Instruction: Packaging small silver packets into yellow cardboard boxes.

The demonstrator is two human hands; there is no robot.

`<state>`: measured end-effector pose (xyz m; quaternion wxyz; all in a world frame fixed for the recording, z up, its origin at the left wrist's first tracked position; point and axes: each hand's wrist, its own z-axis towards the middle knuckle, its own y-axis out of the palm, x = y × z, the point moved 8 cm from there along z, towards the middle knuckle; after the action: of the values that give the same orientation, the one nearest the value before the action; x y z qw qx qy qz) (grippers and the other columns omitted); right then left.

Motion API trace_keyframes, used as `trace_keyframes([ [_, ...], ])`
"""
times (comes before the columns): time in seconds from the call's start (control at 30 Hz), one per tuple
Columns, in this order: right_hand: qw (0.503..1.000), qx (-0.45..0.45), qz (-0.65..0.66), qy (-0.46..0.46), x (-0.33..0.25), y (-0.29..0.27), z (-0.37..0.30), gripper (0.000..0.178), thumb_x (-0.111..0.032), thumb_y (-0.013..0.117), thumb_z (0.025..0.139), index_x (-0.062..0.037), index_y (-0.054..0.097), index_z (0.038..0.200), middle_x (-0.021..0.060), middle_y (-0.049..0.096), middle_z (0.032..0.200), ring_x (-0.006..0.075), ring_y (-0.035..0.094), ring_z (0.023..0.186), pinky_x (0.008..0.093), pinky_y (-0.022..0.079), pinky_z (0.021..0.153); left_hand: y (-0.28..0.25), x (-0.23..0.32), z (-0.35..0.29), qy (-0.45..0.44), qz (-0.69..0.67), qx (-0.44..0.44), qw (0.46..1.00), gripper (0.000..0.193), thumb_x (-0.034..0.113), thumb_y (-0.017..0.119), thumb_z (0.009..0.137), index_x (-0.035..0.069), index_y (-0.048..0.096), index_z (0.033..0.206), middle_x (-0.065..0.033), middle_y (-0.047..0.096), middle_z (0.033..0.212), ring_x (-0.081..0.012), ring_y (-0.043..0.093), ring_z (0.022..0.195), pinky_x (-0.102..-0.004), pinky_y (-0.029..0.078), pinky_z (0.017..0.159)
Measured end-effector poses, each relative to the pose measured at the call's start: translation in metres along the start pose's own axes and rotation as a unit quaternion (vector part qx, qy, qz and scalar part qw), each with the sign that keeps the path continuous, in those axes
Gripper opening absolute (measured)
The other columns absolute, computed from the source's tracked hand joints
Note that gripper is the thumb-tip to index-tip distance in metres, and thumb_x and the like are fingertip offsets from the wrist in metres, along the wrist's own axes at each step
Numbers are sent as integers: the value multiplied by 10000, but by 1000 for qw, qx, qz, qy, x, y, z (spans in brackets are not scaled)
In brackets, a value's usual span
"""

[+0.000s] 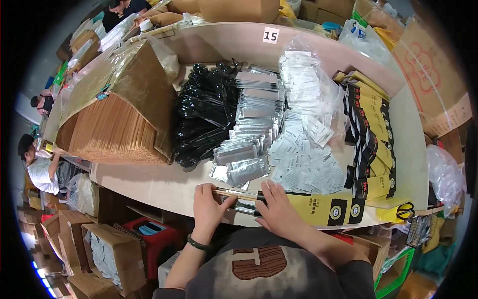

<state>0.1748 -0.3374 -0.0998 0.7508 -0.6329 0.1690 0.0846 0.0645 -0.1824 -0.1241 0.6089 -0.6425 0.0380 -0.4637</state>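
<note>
My left hand [208, 208] is closed around the ends of a pair of wooden chopsticks [238, 195]. Below them, a silver foil packet [243, 206] lies partly under my fingers. The chopstick tips reach the mouth of a flat yellow and black sleeve [301, 204] at the table's front edge. Over the sleeve's left end lies my right hand [276, 207], its fingers pressed on it; what is under the palm is hidden. Just beyond my hands are loose silver packets [247, 170] and a heap of small white sachets [306, 167].
At the left, an opened cardboard box [142, 89] holds many wooden chopsticks. Beside it lie black plastic spoons [206, 102]. Yellow and black sleeves [374, 142] are stacked along the right wall. Scissors [406, 211] lie at the front right corner. A low rim [224, 42] closes the table's back.
</note>
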Motion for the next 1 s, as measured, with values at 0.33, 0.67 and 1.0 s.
trace_keyframes([
  [0.33, 998, 62, 23, -16, 8, 15, -4, 456, -152, 764, 704, -38, 590, 1109, 264, 538, 1246, 418, 530, 1187, 496, 440, 1003, 71, 47, -31, -43, -396, -264, 878, 389, 69, 635, 939, 3, 512, 1303, -152, 670, 1122, -183, 672, 997, -321, 534, 855],
  [0.67, 989, 1, 144, -45, -1, -6, 4, 243, -213, 631, 805, -37, 600, 969, 161, 573, 933, 352, 590, 917, 451, 476, 776, 19, 48, -18, 325, 97, -128, 932, 494, 102, 758, 668, 69, 603, 1137, -143, 577, 881, -362, 584, 831, -464, 477, 750],
  [1.0, 997, 42, -59, 4, 126, -109, -70, 367, -262, 727, 789, -41, 669, 1076, 205, 628, 1085, 405, 597, 1053, 469, 495, 888, 47, 24, -25, -50, -164, -389, 905, 450, 203, 802, 720, 8, 568, 1052, -195, 674, 964, -357, 661, 861, -388, 522, 779],
])
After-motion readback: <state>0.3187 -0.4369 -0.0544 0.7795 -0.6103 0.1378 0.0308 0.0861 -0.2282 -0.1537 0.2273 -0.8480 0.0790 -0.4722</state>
